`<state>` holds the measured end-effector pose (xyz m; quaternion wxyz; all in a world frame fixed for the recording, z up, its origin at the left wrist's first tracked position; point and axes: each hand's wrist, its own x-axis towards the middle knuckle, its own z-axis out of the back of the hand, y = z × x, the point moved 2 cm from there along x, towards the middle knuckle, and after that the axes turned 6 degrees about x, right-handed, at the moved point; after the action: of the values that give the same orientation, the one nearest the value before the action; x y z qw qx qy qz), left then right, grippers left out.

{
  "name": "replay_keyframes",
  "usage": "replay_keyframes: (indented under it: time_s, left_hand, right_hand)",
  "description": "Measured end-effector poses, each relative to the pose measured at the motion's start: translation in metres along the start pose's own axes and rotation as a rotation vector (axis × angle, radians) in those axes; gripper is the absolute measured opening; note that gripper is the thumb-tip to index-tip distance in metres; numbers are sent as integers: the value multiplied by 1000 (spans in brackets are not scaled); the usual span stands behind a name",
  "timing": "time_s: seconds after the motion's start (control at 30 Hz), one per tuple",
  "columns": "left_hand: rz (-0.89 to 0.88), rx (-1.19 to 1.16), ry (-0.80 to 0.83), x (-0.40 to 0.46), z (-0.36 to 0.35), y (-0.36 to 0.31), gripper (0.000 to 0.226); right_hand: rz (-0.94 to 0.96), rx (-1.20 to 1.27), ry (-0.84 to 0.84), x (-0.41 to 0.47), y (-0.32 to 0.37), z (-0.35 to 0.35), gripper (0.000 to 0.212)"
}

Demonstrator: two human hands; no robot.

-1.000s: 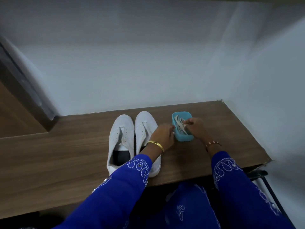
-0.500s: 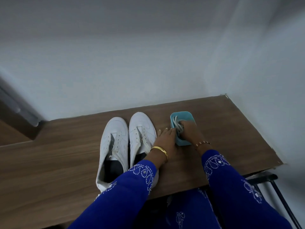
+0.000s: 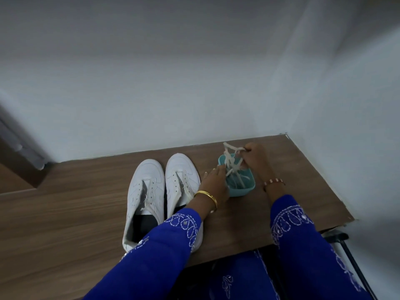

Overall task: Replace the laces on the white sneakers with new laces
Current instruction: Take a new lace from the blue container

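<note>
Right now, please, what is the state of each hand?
Left hand: open, fingers straight, resting against the blue tub.
Right hand: holding white laces, lifted above the tub.

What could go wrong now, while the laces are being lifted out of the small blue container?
1. The laces hang tangled from the right hand, with some strands trailing in the blue container; a strand may snag and tip it, though the left hand steadies its side.
2. The bunch may knot further.
3. Both white sneakers seem to have lace pieces in the eyelets, so old and new could get mixed.
</note>
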<state>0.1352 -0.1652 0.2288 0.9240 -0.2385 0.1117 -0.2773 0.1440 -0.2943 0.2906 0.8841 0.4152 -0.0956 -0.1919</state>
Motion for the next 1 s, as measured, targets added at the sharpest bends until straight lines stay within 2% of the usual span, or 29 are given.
replay_keyframes:
  time_s: [0.07,0.17,0.33,0.5,0.67,0.73,0.87,0.93,1.0]
  left_hand:
    - [14,-126,-37,3,8,-4,64]
    - [17,-257,-25,6,21,-16,65]
    - [-14,-283,19,5,30,-36,42]
    - [66,-274,23,5,27,-38,33]
    - [138,-415,1,6,29,-35,15]
    - [151,-441,-29,7,30,-34,18]
    - [259,-685,-149,12,32,-27,13]
    - [231,-663,-168,9,38,-26,9]
    - [192,-608,-165,11,39,-22,19]
  right_hand:
    - [-70,184,5,-1,9,10,33]
    - [-65,346,-14,-12,30,26,24]
    - [-65,596,22,-26,54,45,22]
    - [28,667,28,-33,70,61,25]
    - [67,675,46,-34,73,64,25]
    - [87,697,33,-35,73,65,26]
    - [122,775,-61,-37,73,68,27]
    - [116,850,-123,-37,70,71,29]
    - [93,912,-171,-35,67,75,31]
